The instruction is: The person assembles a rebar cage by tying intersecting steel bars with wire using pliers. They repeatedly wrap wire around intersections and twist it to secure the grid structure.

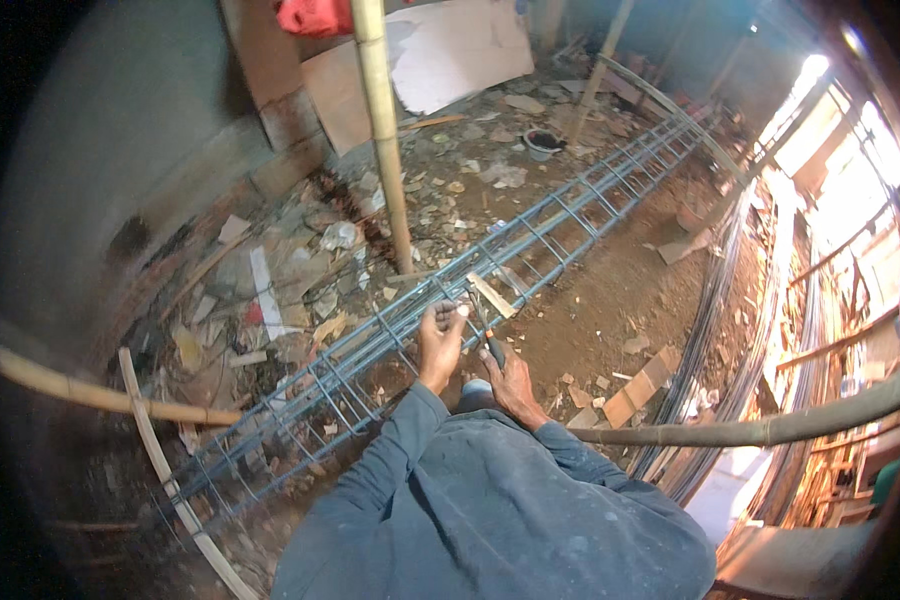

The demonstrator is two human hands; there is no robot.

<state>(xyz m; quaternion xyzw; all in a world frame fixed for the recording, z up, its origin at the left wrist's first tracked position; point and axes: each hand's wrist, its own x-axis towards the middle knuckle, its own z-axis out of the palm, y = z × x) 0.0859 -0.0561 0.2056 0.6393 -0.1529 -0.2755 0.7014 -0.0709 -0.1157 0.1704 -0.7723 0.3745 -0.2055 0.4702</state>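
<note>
A long rebar cage (560,235) of thin steel bars with square ties runs diagonally from lower left to far right in front of me. My left hand (440,342) is at the cage's upper bars, its fingers pinched together; what lies between them is too small to make out. Close beside it, my right hand (513,382) grips the handles of a pair of pliers (490,338) with dark and orange grips. The plier jaws point up toward the bars near my left fingertips. A short wooden piece (492,296) rests across the cage just beyond the pliers.
An upright bamboo pole (380,130) stands beyond the cage. Rubble and scraps (310,270) cover the ground to the left. A bucket (543,145) sits farther back. Bundles of long rods (705,330) lie at right, near a horizontal pole (760,430). Another bamboo pole (100,393) is at left.
</note>
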